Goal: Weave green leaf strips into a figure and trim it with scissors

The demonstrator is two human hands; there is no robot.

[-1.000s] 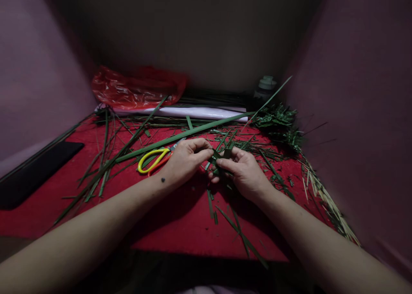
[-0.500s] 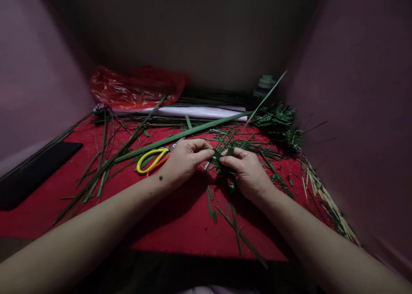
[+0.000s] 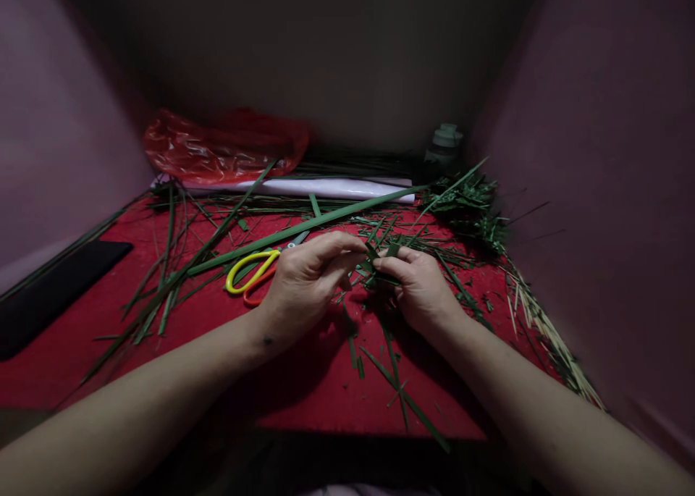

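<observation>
Between my two hands is a small folded piece of green leaf strip, dark and partly covered by fingers. My right hand pinches it between thumb and fingers, with a short flap standing up above the thumb. My left hand is closed around its left side, the fingertips at an upright end of the strip; the exact grip is partly hidden. Scissors with one yellow and one orange handle lie just left of my left hand, partly behind it.
A long green leaf strip crosses the red tabletop. Leaf scraps lie in front of my hands. A red plastic bag, a white roll, a bottle and a leaf bundle are behind. A black flat object lies left.
My left hand has turned, its back rising and its fingers now reaching over the leaf end. My right hand keeps its pinch in nearly the same place. The view has shifted slightly.
</observation>
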